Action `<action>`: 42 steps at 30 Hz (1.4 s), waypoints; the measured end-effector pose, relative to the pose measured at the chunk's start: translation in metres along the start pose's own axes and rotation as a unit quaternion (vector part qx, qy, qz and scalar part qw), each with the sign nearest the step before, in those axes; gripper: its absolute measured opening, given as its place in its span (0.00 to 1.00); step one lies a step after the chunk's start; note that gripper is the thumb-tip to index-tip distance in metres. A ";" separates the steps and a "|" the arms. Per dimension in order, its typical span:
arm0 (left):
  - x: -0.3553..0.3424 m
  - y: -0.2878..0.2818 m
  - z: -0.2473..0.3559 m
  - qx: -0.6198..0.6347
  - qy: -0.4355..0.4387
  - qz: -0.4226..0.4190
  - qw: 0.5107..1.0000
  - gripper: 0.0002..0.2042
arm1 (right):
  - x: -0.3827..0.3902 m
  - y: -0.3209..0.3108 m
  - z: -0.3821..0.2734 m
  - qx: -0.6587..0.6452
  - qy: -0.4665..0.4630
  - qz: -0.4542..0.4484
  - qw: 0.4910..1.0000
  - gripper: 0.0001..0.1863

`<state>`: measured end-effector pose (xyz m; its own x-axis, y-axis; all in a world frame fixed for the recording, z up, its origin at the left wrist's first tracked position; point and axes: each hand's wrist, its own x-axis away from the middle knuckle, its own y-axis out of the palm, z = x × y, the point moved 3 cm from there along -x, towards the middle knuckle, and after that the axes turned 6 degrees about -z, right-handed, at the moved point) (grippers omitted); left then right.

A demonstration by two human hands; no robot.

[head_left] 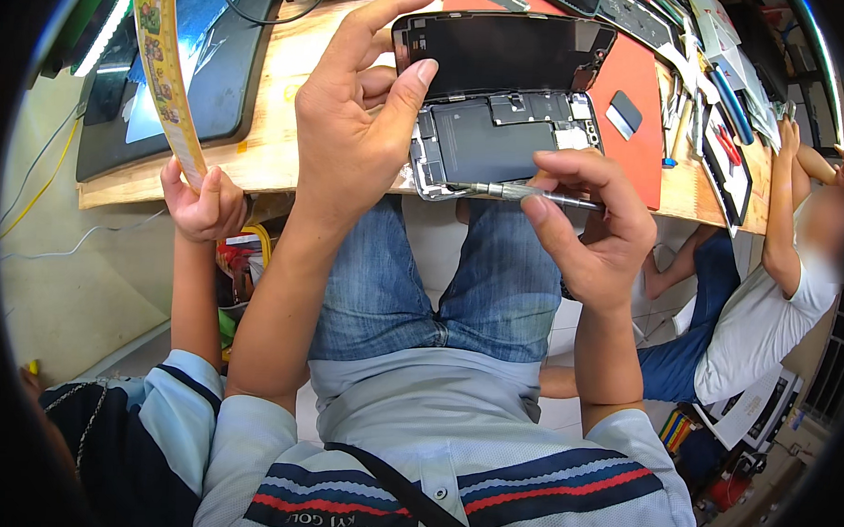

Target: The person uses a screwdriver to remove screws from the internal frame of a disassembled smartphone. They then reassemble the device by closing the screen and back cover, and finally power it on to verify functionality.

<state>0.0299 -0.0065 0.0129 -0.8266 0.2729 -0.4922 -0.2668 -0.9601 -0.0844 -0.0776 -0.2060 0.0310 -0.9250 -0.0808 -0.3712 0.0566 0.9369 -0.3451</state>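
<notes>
An opened smartphone [501, 141] lies near the table's front edge, its black battery and circuit parts exposed. Its black display panel [499, 57] is tilted up along the far side of the body. My left hand [357, 122] pinches the panel's left edge, thumb on the side facing me and the index finger stretched past the top. Between the thumb and fingers of my right hand [600, 228] is a slim metallic screwdriver [508, 189]. It lies nearly level over the phone's near edge, its tip toward the lower left corner. Whether the tip touches a part cannot be made out.
A red-orange mat [635, 164] lies under the phone, with a small dark-and-white card [623, 115]. Tools, including red-handled pliers [727, 144], crowd the right. A black laptop-like slab [214, 98] is at left. Another person's hand [206, 205] holds a yellow strip [168, 87]; someone sits at right.
</notes>
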 end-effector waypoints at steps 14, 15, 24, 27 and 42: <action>0.000 0.003 0.002 0.009 -0.014 -0.006 1.000 0.20 | -0.004 0.002 0.004 0.031 0.009 0.014 0.999 0.17; 0.001 0.004 0.003 0.009 -0.025 -0.007 1.000 0.19 | -0.003 0.002 0.004 0.031 0.014 0.016 0.999 0.17; 0.001 0.001 0.007 -0.036 -0.021 -0.011 0.999 0.12 | -0.003 -0.009 0.003 -0.024 0.062 0.046 0.997 0.18; 0.001 0.004 0.006 -0.036 -0.015 -0.016 0.999 0.10 | -0.006 -0.019 0.005 -0.068 0.070 0.104 0.990 0.17; -0.002 0.004 0.013 -0.080 -0.003 -0.073 0.994 0.10 | -0.016 -0.015 0.009 -0.129 0.078 0.125 0.981 0.15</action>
<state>0.0243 -0.0103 0.0253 -0.7881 0.4092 -0.4598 -0.3018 -0.9080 -0.2908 -0.0606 -0.2218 0.0344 -0.9418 0.1968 -0.2725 0.2107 0.9773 -0.0222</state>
